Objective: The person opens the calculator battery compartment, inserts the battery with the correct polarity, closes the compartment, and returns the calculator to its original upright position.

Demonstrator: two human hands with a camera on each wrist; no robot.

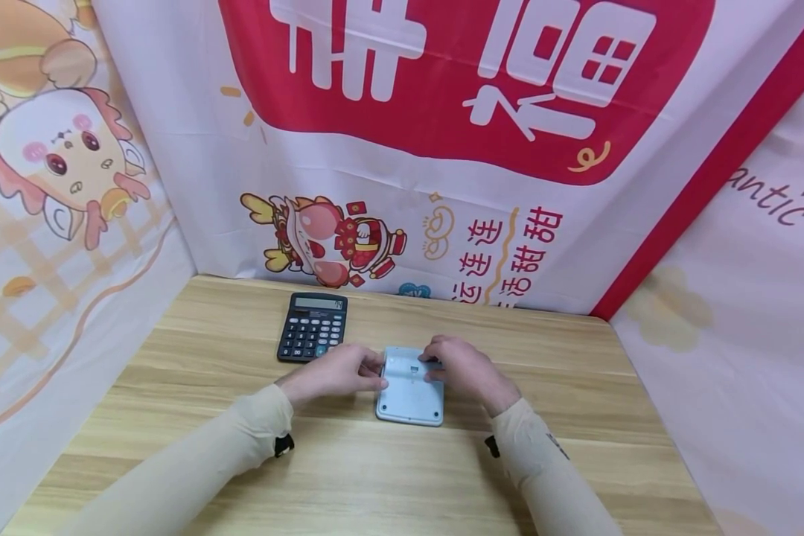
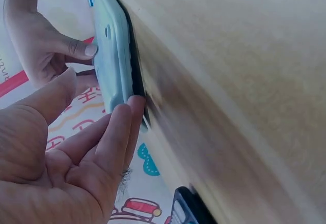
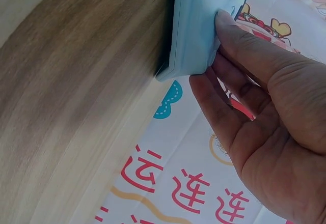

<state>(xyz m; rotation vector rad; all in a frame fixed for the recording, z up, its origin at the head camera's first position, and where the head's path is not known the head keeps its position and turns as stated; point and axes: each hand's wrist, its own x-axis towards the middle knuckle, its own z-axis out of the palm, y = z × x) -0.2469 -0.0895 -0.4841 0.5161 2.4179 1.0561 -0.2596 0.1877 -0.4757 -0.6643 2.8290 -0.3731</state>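
A light blue calculator [image 1: 410,394] lies face down on the wooden table, its back with small dark feet turned up. My left hand [image 1: 338,370] is at its left edge. In the left wrist view, the fingertips of my left hand [image 2: 76,152] touch the calculator's side, while the thumb stands apart from it. From the right, my right hand [image 1: 465,368] holds the far part of the calculator. In the right wrist view, the thumb of my right hand [image 3: 275,117] presses on the back and the other fingertips bend against the far edge.
A black calculator [image 1: 313,327] lies face up behind my left hand, digits showing on its display. The wooden table [image 1: 348,484] ends at a printed cloth [image 1: 402,171] hanging behind it, with more cloth at both sides.
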